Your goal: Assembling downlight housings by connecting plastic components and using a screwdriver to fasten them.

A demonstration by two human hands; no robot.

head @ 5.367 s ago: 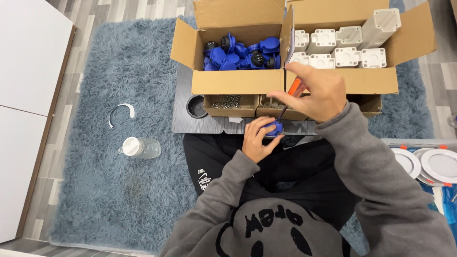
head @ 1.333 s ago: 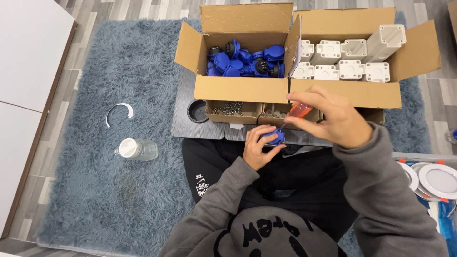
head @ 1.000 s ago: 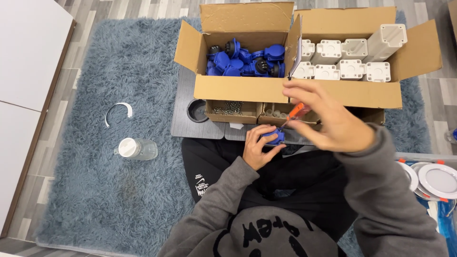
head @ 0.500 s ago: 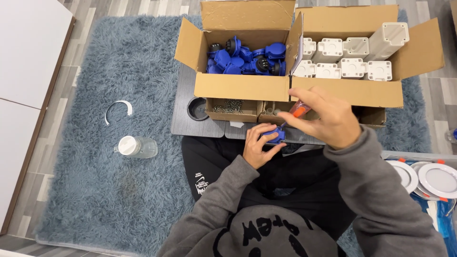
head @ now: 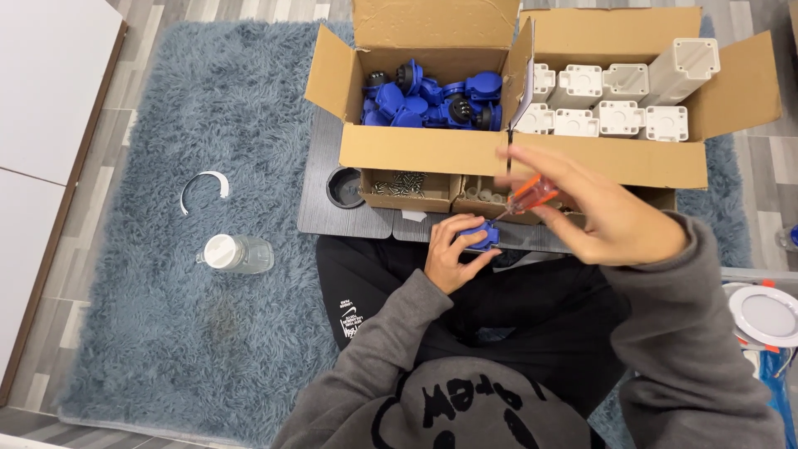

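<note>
I sit on a blue shaggy rug (head: 166, 333) with a dark lap tray (head: 320, 212) in front of me. My left hand (head: 453, 258) grips a small blue plastic part (head: 475, 234) just above my lap. My right hand (head: 603, 220) holds an orange-handled screwdriver (head: 528, 197), its tip angled down toward the blue part. Beyond the tray stands an open cardboard box (head: 420, 145) of several blue parts (head: 428, 100), and beside it another open box (head: 632, 158) of white square parts (head: 615, 104).
Two small cardboard trays (head: 407, 189) with screws sit on the lap tray beside a round cup recess (head: 343, 187). A clear bottle (head: 237, 254) and a white curved strip (head: 204, 187) lie on the rug at left. White round light fittings (head: 765, 316) lie at right.
My right hand with the screwdriver has shifted slightly over the blue part, between small turns. My left hand keeps the blue part in the same place.
</note>
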